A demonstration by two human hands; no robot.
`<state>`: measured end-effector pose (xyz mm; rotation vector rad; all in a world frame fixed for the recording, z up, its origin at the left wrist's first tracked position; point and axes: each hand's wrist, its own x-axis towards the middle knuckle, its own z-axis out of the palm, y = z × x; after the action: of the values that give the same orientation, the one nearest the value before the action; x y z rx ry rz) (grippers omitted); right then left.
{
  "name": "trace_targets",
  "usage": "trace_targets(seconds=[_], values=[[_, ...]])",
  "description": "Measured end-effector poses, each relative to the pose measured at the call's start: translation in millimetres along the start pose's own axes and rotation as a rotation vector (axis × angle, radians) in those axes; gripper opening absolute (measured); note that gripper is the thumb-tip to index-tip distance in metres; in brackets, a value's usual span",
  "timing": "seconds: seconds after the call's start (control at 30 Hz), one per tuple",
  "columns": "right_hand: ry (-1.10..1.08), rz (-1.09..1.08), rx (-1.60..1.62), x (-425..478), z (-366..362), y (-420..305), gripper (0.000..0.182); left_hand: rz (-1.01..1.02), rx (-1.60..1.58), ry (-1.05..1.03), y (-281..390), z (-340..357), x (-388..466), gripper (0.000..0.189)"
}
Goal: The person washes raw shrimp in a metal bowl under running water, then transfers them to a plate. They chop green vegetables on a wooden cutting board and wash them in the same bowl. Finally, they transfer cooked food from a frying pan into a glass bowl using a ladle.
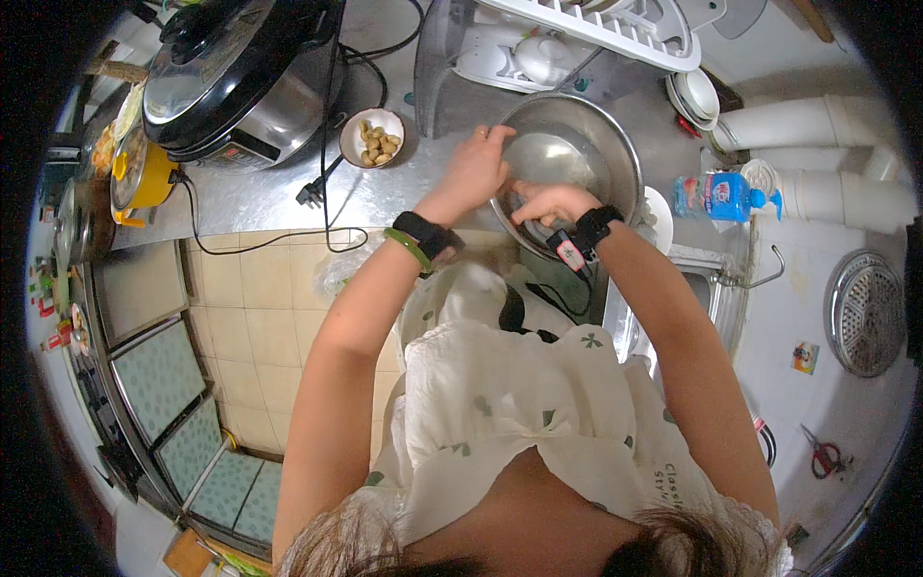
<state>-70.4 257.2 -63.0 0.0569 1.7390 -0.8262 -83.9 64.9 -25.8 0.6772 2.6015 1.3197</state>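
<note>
A wide stainless steel basin (pixel 626 144) stands on the metal worktop before me, with a shiny bottom that seems to hold clear water. My left hand (pixel 476 173) grips its left rim, thumb and forefinger at the edge. Inside the near part of the basin is my right hand (pixel 554 202), palm partly turned inward and fingers curled. Whether it holds anything small is hidden by the fingers. To the left of the basin sits a small white bowl (pixel 349 144) with a dark rim, holding several unshelled peanuts (pixel 378 144).
A large electric pressure cooker (pixel 288 108) and a yellow electric pot (pixel 144 177) stand left, with a loose cable and plug (pixel 311 193). Behind is a white dish rack (pixel 620 29). On the right are a blue pump bottle (pixel 725 196), a white plate (pixel 657 216) and a sink (pixel 696 281).
</note>
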Motion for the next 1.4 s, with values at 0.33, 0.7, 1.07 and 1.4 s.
trace_targets(seconds=[0.33,0.7,1.07,1.4], values=[[-0.002,-0.176,-0.17,-14,15,-13,0.058,0.062,0.005,0.071,-6,7,0,0.045],[0.28,-0.16,-0.051,-54,1,-23,0.04,0.009,-0.001,0.007,-3,6,3,0.045],[0.551,-0.356,0.307,-100,-11,-9,0.033,0.168,0.039,0.012,-12,9,8,0.046],[0.935,-0.449,0.758,-192,-47,92,0.037,0.111,0.02,-0.051,-3,4,7,0.046]])
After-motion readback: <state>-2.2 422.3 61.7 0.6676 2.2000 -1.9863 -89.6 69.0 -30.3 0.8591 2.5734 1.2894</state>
